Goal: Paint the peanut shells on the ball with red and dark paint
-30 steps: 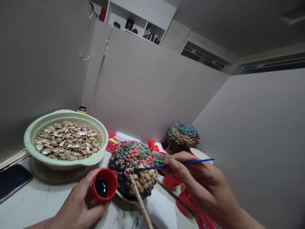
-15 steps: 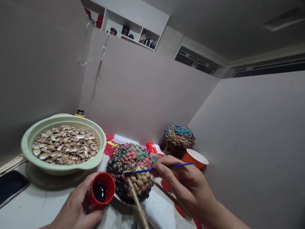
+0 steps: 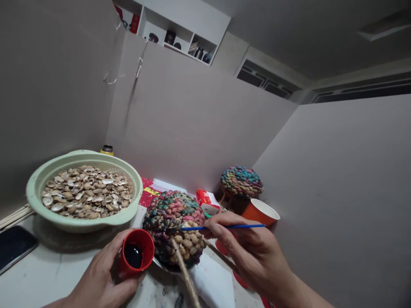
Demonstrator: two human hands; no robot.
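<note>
My left hand (image 3: pixel 102 269) is wrapped round a small red cup (image 3: pixel 141 261) with dark liquid in it, tilted toward me. In a pinch, my right hand (image 3: pixel 247 248) holds a thin blue paintbrush (image 3: pixel 221 226). The brush's dark tip lies against a rounded piece covered in nut shells (image 3: pixel 176 214), which looks painted pink, teal and dark purple. Its lower right shells are bare tan. Two stick-like legs, one a brown stick (image 3: pixel 184 271), slant out of the piece toward me. A metal dish, partly hidden, sits beneath it.
A pale green colander (image 3: pixel 35 201) full of shells stands at the left, near a phone (image 3: pixel 17 246) and thin wooden sticks (image 3: pixel 14 217). Behind are a red-and-white box (image 3: pixel 207 201), an orange cup (image 3: pixel 261 211) and a second coloured shell piece (image 3: pixel 242 182). Grey partitions surround the table.
The brush now lies a little flatter, its tip still at the middle of the shell piece. The red cup stays in my left hand. The whole view has shifted slightly.
</note>
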